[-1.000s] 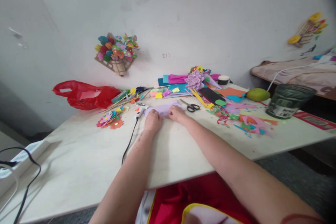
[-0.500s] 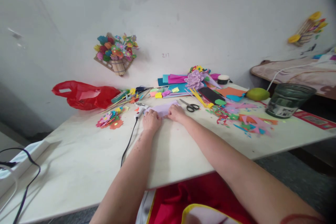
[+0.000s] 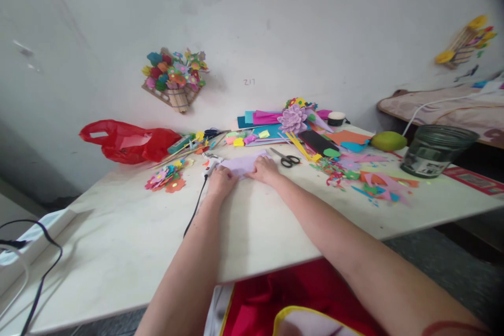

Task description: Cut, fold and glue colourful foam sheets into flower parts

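A light purple sheet (image 3: 241,166), paper or thin foam, lies on the table between my hands. At its right side, my right hand (image 3: 263,170) is closed with the fingers pinching its near edge. My left hand (image 3: 222,184) is on the left near corner, its fingers curled on the sheet; the fingertips are partly hidden. Just left of that hand rests a white glue gun (image 3: 211,163) with a black cord. A pair of black-handled scissors (image 3: 286,158) lies right of my right hand, blades toward the sheet.
Colourful paper flowers (image 3: 165,176) and a red plastic bag (image 3: 129,142) are at left. Paper scraps (image 3: 378,184), a phone (image 3: 318,143) and a glass jar (image 3: 431,152) lie to the right. A purple flower (image 3: 293,118) sits at the back. A power strip (image 3: 47,236) is far left.
My left hand has slid a little left and toward me along the sheet, uncovering more of it. The right hand stays almost in place.
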The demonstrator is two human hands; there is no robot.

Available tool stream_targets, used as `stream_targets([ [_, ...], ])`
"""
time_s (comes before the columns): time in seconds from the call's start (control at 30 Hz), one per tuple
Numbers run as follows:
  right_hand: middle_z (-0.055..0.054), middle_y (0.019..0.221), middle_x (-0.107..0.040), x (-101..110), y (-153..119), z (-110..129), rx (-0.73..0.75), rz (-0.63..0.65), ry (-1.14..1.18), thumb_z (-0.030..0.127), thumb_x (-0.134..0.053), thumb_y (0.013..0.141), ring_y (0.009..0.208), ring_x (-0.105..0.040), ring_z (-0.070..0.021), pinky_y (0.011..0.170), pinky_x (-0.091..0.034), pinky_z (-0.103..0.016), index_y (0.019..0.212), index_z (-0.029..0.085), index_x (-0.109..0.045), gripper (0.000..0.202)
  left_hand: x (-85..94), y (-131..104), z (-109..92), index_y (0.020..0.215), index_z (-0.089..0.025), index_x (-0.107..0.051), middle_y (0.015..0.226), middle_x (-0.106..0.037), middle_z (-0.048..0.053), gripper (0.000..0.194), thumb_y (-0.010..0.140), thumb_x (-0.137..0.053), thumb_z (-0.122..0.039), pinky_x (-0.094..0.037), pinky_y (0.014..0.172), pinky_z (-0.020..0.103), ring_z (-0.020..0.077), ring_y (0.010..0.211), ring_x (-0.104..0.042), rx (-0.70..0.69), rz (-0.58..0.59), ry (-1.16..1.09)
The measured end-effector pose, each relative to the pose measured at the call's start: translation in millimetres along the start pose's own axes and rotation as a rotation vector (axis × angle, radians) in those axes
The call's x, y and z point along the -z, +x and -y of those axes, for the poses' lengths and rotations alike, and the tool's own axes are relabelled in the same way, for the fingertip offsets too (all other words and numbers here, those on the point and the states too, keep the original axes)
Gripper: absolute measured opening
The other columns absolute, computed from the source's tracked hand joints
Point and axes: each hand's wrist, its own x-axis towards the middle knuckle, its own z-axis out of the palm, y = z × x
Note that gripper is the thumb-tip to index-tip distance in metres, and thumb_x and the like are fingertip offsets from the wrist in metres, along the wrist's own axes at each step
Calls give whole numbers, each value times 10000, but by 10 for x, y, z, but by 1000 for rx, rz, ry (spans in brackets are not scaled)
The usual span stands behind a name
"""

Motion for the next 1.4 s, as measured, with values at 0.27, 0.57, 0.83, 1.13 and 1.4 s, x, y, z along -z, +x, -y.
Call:
stream_targets([
  [0.27,-152,1031,-561,4,-17,43,-24,-22,-8,690,-449,674,998,-473,-272,817,-355,-360,794,160,-657,582,93,-40,-54,690,-188,-640,959,-611,75,207,713,-551,-373,-412,795,298,212,907,-523,43,25,80],
  [0.57,-162,1039,-560,30,-19,68,-45,3,-4,685,-464,666,1012,-469,-285,818,-357,-372,798,157,-650,576,124,-62,-49,708,-205,-634,1004,-587,74,250,724,-519,-427,-396,817,364,262,989,-478,69,42,156],
  [0.83,-166,1033,-562,47,-40,71,-42,-5,-3,691,-446,672,994,-472,-282,816,-361,-366,770,149,-641,584,110,-62,68,709,-199,-620,1034,-580,77,286,756,-478,-443,-386,821,372,261,1006,-456,27,41,178],
  [1.13,-172,1031,-554,37,-36,66,-38,6,8,686,-441,683,999,-466,-290,810,-355,-375,793,145,-638,586,123,-66,27,825,-183,-631,1125,-540,91,320,791,-430,-429,-352,854,388,272,1065,-413,25,79,241],
  [1.4,-163,1036,-551,60,-50,82,-43,16,0,698,-426,682,1003,-460,-282,814,-351,-368,797,146,-639,603,167,-81,119,734,-207,-624,1106,-558,56,343,750,-454,-504,-348,859,384,266,1057,-408,18,106,194],
])
